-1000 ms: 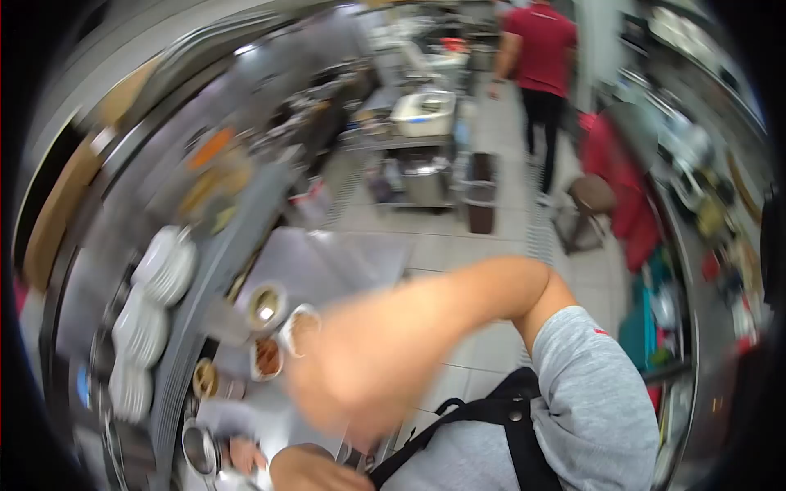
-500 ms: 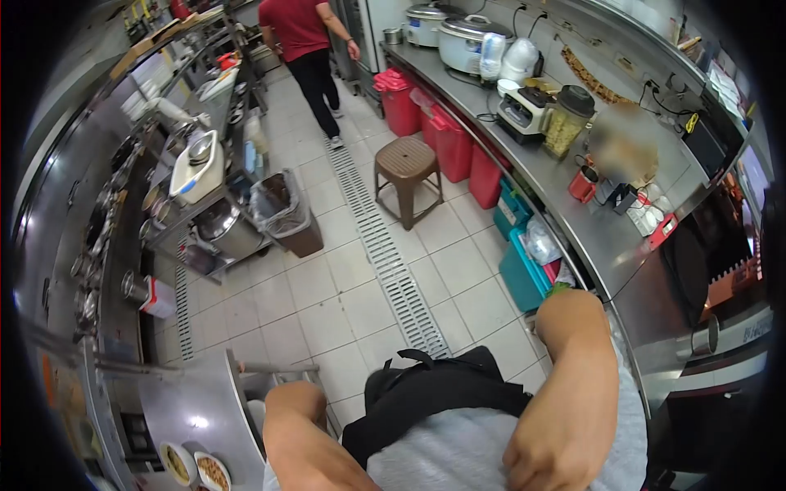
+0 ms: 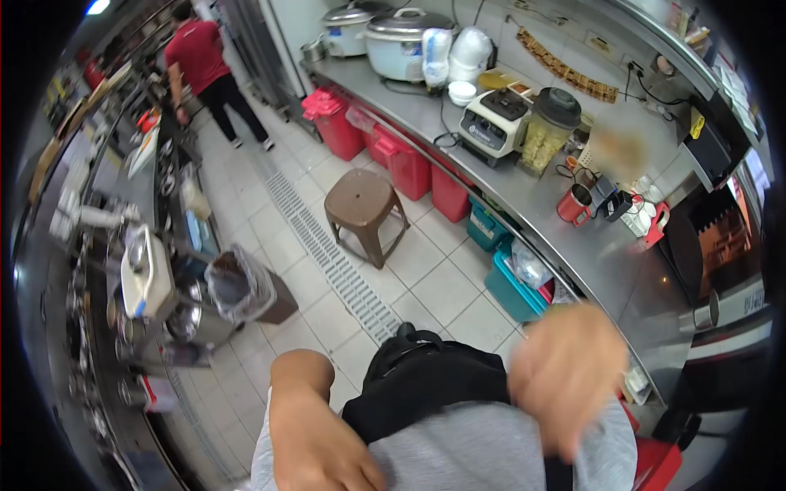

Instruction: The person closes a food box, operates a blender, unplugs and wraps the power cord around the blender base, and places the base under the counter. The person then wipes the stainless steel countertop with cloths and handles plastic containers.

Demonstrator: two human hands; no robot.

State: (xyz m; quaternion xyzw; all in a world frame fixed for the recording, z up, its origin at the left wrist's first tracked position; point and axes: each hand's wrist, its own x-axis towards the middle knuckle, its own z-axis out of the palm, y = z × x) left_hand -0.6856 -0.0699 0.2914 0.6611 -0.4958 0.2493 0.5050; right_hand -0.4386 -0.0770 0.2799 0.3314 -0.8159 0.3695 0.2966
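Note:
My left hand (image 3: 327,458) is low in the view against the grey shirt (image 3: 458,450), its fingers curled and cut off by the bottom edge; what they hold, if anything, is hidden. My right hand (image 3: 565,385) is raised in front of the right side of the chest, smeared by motion, so its fingers do not show clearly. Between the two hands a black cloth (image 3: 434,376), which looks like an apron, lies over the front of my body. A black strap shows just below my right hand.
A brown stool (image 3: 360,200) stands on the tiles beside a floor drain (image 3: 327,254). Right, a steel counter (image 3: 524,192) carries rice cookers (image 3: 405,53) and a blender (image 3: 548,131), with red bins (image 3: 401,159) beneath. Left is a lined trash bin (image 3: 246,282). A person (image 3: 205,69) stands farther off.
My right hand has risen from the shirt and is blurred. My left hand stays low at the shirt. The view has turned right, and the person in red has walked farther away.

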